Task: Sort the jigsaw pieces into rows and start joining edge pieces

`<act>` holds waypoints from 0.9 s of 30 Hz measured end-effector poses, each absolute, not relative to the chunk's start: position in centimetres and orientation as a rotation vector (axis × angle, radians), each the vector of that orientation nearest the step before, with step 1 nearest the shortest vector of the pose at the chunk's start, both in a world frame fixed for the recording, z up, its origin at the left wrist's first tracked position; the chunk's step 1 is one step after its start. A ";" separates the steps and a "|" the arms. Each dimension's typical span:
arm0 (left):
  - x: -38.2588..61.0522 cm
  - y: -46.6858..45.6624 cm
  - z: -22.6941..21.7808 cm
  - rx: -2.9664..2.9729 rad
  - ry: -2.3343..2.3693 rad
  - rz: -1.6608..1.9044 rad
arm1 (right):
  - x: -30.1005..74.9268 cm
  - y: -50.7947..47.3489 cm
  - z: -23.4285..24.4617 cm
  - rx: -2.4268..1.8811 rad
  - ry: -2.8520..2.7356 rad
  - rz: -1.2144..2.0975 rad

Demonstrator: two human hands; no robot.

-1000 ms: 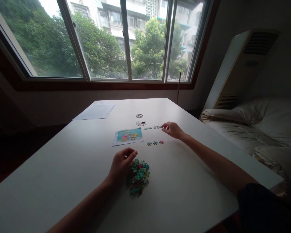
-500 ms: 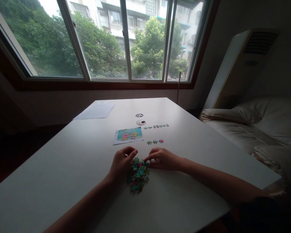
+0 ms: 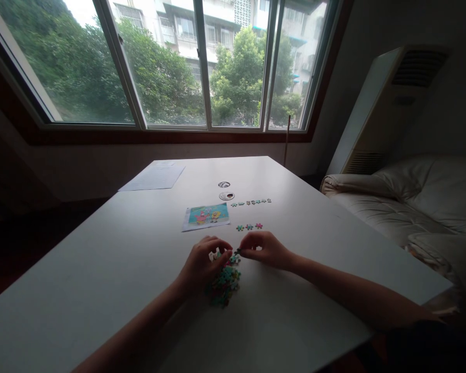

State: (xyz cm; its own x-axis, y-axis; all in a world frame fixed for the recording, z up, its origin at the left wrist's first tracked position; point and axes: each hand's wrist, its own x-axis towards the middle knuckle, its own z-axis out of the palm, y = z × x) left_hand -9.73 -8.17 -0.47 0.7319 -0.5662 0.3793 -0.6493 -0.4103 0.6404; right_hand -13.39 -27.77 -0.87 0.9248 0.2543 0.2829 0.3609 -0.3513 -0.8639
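Note:
A heap of small coloured puzzle pieces (image 3: 226, 282) lies on the white table (image 3: 101, 269) in front of me. My left hand (image 3: 202, 264) rests over the heap's far edge, its fingers curled and pinched among the pieces. My right hand (image 3: 264, 248) hovers just right of it, thumb and forefinger pinched on a small dark puzzle piece (image 3: 237, 252). The two hands almost touch above the heap. Beyond them lie a short row of three pieces (image 3: 249, 227) and a longer row of pieces (image 3: 251, 202).
A colourful cartoon reference picture (image 3: 206, 216) lies beyond the heap. Two round discs (image 3: 226, 196) sit farther back, and a sheet of paper (image 3: 153, 177) lies at the far left. A white sofa (image 3: 411, 202) stands right of the table. Windows fill the far wall.
My right hand came back from the far row of pieces to the heap, then lifted slightly with a piece pinched. My left hand shifted forward over the heap and closed its fingers.

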 end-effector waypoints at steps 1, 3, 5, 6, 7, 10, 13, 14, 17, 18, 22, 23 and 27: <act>-9.9 -8.3 -0.3 2.121 -0.953 0.139 | -13.4 -27.7 -0.9 -1.899 -0.415 -0.106; -10.2 -8.5 -0.3 2.120 -1.000 0.149 | -13.5 -27.5 -0.9 -1.795 -0.371 -0.066; -10.4 -8.6 -0.3 2.112 -1.016 0.158 | -13.5 -27.3 -1.1 -1.708 -0.345 -0.018; -10.4 -8.7 -0.4 2.107 -1.014 0.163 | -13.5 -27.2 -1.2 -1.676 -0.334 0.000; -10.5 -8.7 -0.4 2.100 -1.009 0.169 | -13.5 -27.2 -1.2 -1.654 -0.325 0.012; -10.6 -8.8 -0.4 2.075 -1.007 0.184 | -13.4 -27.2 -1.5 -1.631 -0.308 0.017; -10.8 -8.9 -0.2 2.050 -1.005 0.200 | -13.3 -27.2 -1.6 -1.634 -0.301 0.011; -10.9 -8.9 -0.1 2.043 -1.001 0.202 | -13.3 -27.2 -1.7 -1.636 -0.298 0.008; -10.9 -8.9 -0.1 2.026 -0.961 0.189 | -13.4 -27.1 -1.6 -1.664 -0.294 0.002; -10.9 -8.9 -0.1 2.021 -0.934 0.176 | -13.4 -27.2 -1.5 -1.688 -0.300 -0.004; -10.5 -8.7 -0.7 1.964 -0.756 0.054 | -13.7 -27.5 -0.9 -1.864 -0.396 -0.131; -10.4 -8.7 -0.9 1.933 -0.718 0.007 | -13.7 -27.7 -0.7 -1.919 -0.433 -0.193; -10.0 -8.5 -1.4 1.837 -0.682 -0.128 | -13.8 -28.1 -0.5 -2.101 -0.585 -0.421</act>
